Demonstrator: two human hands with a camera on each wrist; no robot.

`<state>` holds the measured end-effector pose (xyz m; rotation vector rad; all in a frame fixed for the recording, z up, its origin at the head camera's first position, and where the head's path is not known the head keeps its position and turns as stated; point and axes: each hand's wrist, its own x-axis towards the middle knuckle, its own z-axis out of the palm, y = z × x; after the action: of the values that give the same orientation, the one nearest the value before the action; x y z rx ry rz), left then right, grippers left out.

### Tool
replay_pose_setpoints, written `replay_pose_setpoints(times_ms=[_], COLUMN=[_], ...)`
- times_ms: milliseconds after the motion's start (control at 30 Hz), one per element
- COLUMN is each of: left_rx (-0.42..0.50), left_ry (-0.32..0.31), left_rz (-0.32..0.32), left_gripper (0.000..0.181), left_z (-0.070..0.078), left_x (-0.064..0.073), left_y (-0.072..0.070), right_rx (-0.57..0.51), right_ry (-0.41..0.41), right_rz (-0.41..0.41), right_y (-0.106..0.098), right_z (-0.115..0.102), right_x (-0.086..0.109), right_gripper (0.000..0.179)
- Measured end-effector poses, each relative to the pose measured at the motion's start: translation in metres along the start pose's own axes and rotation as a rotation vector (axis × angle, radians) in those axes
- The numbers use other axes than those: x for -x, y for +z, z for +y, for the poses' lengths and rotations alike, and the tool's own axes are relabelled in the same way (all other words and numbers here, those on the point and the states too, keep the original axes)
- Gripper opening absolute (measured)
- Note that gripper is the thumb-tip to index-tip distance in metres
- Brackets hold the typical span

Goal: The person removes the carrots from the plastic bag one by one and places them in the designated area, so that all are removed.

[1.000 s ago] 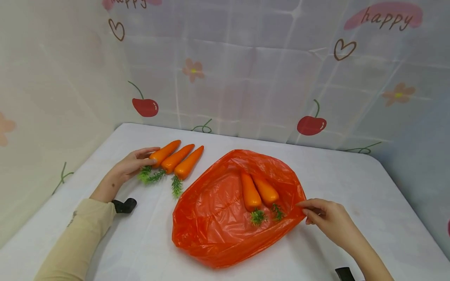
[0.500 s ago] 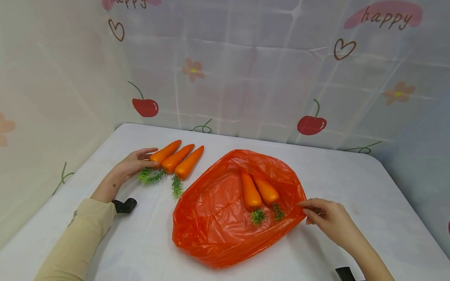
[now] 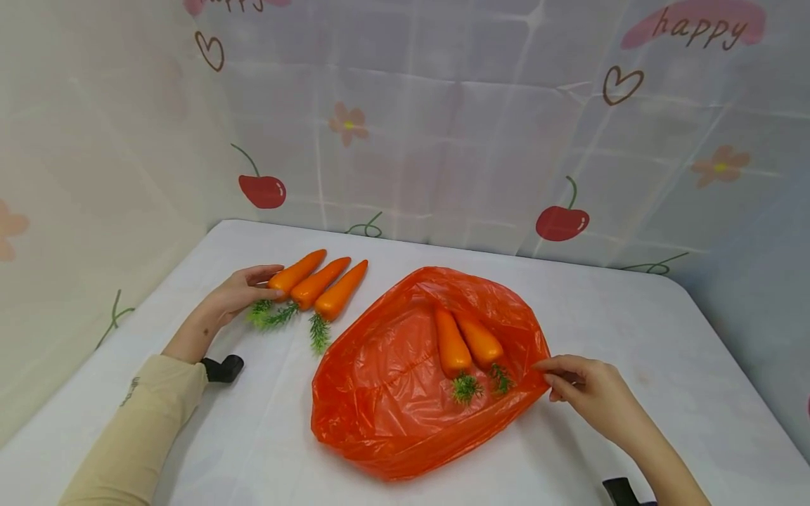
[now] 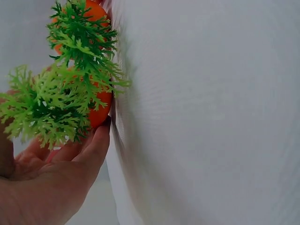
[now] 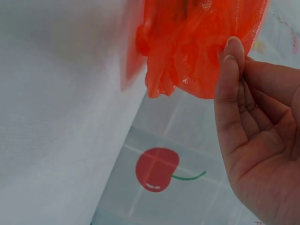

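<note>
My left hand (image 3: 237,294) is at the thick end of the leftmost carrot (image 3: 297,273), thumb on the near side and fingers on the far side. In the left wrist view, that carrot's feathery green top (image 4: 47,105) hides part of the grip. Beside it lie a middle carrot (image 3: 320,282) and a third carrot (image 3: 342,292), tips pointing away. My right hand (image 3: 598,393) pinches the right rim of an orange-red plastic bag (image 3: 405,414), whose wide mouth is spread. Inside the bag lie two carrots, one left (image 3: 452,344) and one right (image 3: 479,339). The right wrist view shows thumb and fingertips closed on the film (image 5: 197,61).
A white cloth (image 3: 253,436) covers the table. Behind it hangs a pale curtain (image 3: 430,154) printed with cherries, flowers and hearts. Black wrist mounts (image 3: 223,369) stick out at both wrists.
Almost nothing differs. The head view has shifted very slightly; both hands, the bag and the carrots keep their places.
</note>
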<state>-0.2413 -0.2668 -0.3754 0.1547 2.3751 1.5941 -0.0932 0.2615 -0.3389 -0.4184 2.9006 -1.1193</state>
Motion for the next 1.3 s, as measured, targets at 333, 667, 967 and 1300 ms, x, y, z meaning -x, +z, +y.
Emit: replay_pose_setpoints(times_ms=[333,667,967,1300], left_rx=[0.007,-0.004,-0.128,-0.155], left_ry=[-0.02,-0.024,-0.001,0.156], left_rz=[0.008,0.014,0.046,0.074], left_gripper=[0.067,0.064,0.061,0.052], left_z=[0.003,0.002,0.018,0.081], left_x=[0.004,0.0,0.017,0.05], left_y=[-0.002,-0.002,-0.007,0.03], right_rx=[0.003,0.001,0.012,0.011], right_ry=[-0.009,-0.003,0.028,-0.025], right_rz=[0.009,0.008,-0.008,0.004], right_y=[0.0,0.001,0.0,-0.002], right_z=[0.0,0.001,0.0,0.002], right_x=[0.0,0.002,0.001,0.0], right_gripper=[0.018,0.017,0.02,0.019])
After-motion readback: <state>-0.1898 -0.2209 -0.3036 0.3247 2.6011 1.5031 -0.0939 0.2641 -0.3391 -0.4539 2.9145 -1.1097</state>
